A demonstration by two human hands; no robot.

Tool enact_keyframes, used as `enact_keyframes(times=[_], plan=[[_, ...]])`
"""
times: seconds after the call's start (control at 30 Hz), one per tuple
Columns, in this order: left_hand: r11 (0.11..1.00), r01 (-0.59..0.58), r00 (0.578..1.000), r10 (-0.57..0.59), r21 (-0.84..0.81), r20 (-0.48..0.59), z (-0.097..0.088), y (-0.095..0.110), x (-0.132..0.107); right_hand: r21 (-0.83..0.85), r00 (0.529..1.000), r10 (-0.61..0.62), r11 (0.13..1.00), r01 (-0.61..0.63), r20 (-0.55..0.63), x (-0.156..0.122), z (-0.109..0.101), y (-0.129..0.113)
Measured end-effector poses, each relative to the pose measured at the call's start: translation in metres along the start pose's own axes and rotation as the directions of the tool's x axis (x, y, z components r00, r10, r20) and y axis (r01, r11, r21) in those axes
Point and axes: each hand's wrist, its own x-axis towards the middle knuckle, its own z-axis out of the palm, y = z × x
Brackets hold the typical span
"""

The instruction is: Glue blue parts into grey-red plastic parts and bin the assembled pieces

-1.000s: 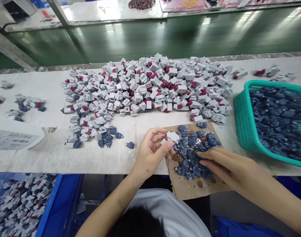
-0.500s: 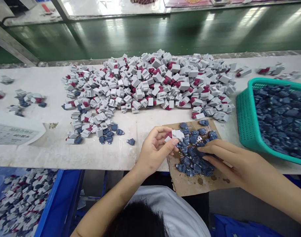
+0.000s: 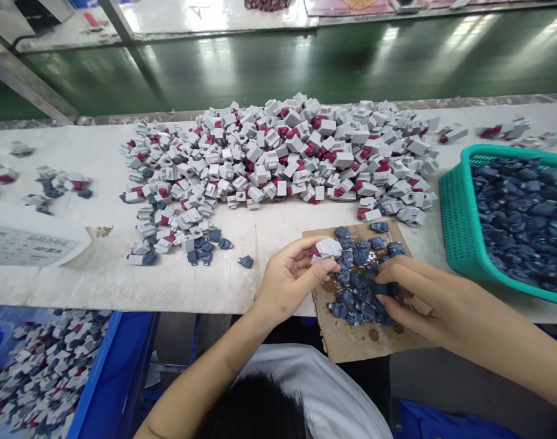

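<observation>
Between the thumb and fingers of my left hand [image 3: 293, 274] is a light grey and dark red plastic piece [image 3: 328, 249], held over the left side of a cardboard sheet [image 3: 351, 349]. Several dark blue fist-shaped plastic parts [image 3: 358, 305] lie on that sheet, which looks wet and stained. My right hand [image 3: 418, 292] reaches in from the right, thumb and fingers closed around a dark blue part [image 3: 383, 288] among the others. The fingers partly cover this part.
A large heap of grey and red pieces [image 3: 278, 152] spreads along the back of the table. At right stands a green basket [image 3: 456, 219] of dark blue parts. A blue bin [image 3: 100, 378] of assembled pieces sits at lower left, near a paper sheet [image 3: 27, 241].
My right fingers have closed on a dark blue part and lifted it slightly. My left hand keeps the grey and red piece, turned a little. The whole view has shifted slightly.
</observation>
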Motion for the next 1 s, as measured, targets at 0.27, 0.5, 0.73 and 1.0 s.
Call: enact_keyframes(times=[0.27, 0.5, 0.73, 1.0], plan=[[0.998, -0.058, 0.998, 0.058, 0.001, -0.020, 0.002, 0.003, -0.004, 0.538, 0.939, 0.293, 0.828, -0.156, -0.179, 0.016, -0.007, -0.030], [0.998, -0.042, 0.997, 0.039, -0.043, -0.068, 0.002, 0.010, -0.003, 0.893, 0.851, 0.505, 0.437, -0.108, -0.144, 0.035, 0.014, -0.052], [0.998, 0.030, 0.999, -0.031, -0.047, -0.016, 0.003, 0.012, -0.005, 0.894, 0.837, 0.525, 0.434, -0.107, -0.155, 0.036, 0.018, -0.045], [0.998, -0.028, 0.999, 0.029, -0.062, 0.016, 0.001, 0.007, -0.003, 0.890, 0.861, 0.498, 0.432, -0.144, -0.103, 0.037, 0.016, -0.049]])
